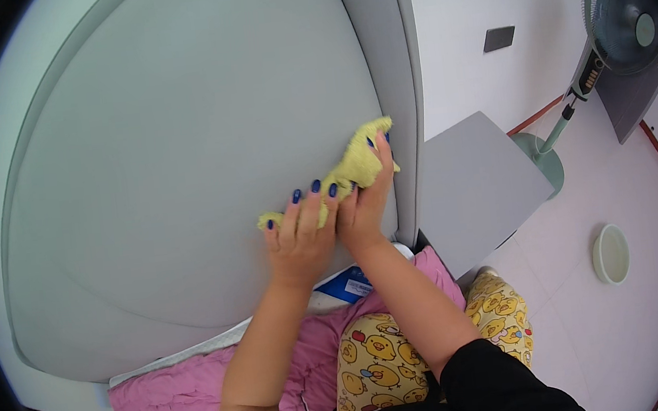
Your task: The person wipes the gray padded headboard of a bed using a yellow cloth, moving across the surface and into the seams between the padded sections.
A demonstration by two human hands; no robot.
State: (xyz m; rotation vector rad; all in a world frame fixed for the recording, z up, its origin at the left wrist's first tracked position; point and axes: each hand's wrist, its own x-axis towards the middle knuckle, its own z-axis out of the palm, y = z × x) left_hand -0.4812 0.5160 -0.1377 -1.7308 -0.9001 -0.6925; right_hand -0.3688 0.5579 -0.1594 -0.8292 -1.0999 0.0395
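Observation:
A fuzzy yellow-green cleaning cloth (360, 157) lies bunched against the grey padded headboard (195, 129), low on its right side. My right hand (367, 201) grips the cloth, its fingers reaching up over the right part. Close beside it, my left hand (305, 232) presses the cloth's left end against the padding, fingers spread and pointing up. Both hands have dark blue nails. Part of the cloth is hidden beneath the fingers. The headboard's raised side wing (391, 78) runs just right of the cloth.
Below the headboard, a pink floral quilt (191, 382) covers the mattress, which bears a blue label (346, 286). A grey bedside cabinet (481, 189) stands to the right. Beyond it are a green standing fan (625, 18) and a pale plastic basin (611, 255) on the floor.

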